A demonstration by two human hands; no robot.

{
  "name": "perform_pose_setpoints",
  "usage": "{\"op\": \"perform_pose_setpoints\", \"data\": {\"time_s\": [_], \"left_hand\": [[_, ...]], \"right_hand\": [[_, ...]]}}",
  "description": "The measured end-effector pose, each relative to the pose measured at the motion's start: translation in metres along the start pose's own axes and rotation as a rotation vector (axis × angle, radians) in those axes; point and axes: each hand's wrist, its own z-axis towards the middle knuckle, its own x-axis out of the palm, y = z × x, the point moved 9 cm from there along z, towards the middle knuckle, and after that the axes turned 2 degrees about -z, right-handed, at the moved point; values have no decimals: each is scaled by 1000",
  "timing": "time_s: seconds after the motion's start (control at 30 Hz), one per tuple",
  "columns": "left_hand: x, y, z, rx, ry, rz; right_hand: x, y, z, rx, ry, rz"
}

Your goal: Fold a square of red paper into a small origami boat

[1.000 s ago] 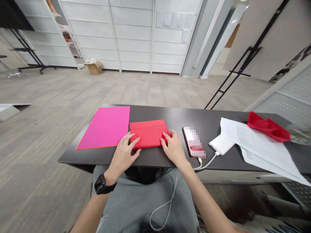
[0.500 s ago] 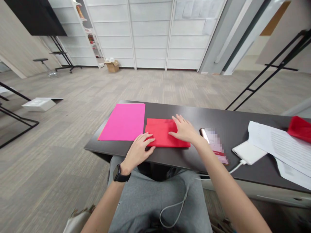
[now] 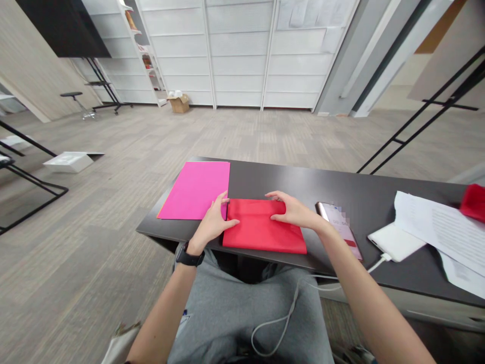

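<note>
A folded red paper (image 3: 265, 235) lies on the dark table (image 3: 288, 179) near its front edge, just right of a pink sheet (image 3: 197, 189). My left hand (image 3: 212, 225), with a black watch (image 3: 189, 257) on the wrist, grips the red paper's left edge near the far corner, thumb and fingers closed on it. My right hand (image 3: 295, 211) curls over the red paper's far edge at the right, fingers on top and thumb pressed against the fold.
A phone (image 3: 339, 225) lies right of the red paper, cabled to a white power bank (image 3: 396, 241). Printed white sheets (image 3: 435, 222) and a crumpled red paper (image 3: 473, 202) are at the far right. A grey cord (image 3: 273, 323) hangs over my lap.
The red paper has slid nearer to the table's front edge. My right hand went from lying flat on it to gripping its far edge; my left hand moved up to its left edge.
</note>
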Motion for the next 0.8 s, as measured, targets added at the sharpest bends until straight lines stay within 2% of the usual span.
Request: {"op": "perform_pose_setpoints", "data": {"time_s": [0.13,0.23,0.3,0.4,0.5,0.53,0.57,0.63,0.73,0.8], "left_hand": [[5,11,11,-37,19,-225],[2,15,14,-85,-61,-354],[-2,8,13,-86,-104,-388],[-16,-24,9,32,-151,-339],[-38,-72,-3,298,-239,-216],[-41,-84,-9,374,-248,-155],[-39,-92,-14,439,-215,-95],[-25,-95,-25,514,-88,12],[2,-75,-44,542,68,137],[18,-60,-55,544,153,207]], "right_hand": [[-10,2,-6,11,-26,95],[-14,4,-10,19,-34,154],[-19,10,-12,28,-56,144],[-42,37,-18,-37,-200,-5],[-67,73,-38,-143,-445,-244],[-67,80,-47,-170,-492,-306],[-63,84,-55,-191,-511,-352],[-43,80,-69,-220,-477,-407],[5,53,-82,-156,-290,-450],[29,38,-91,-123,-199,-449]]}}
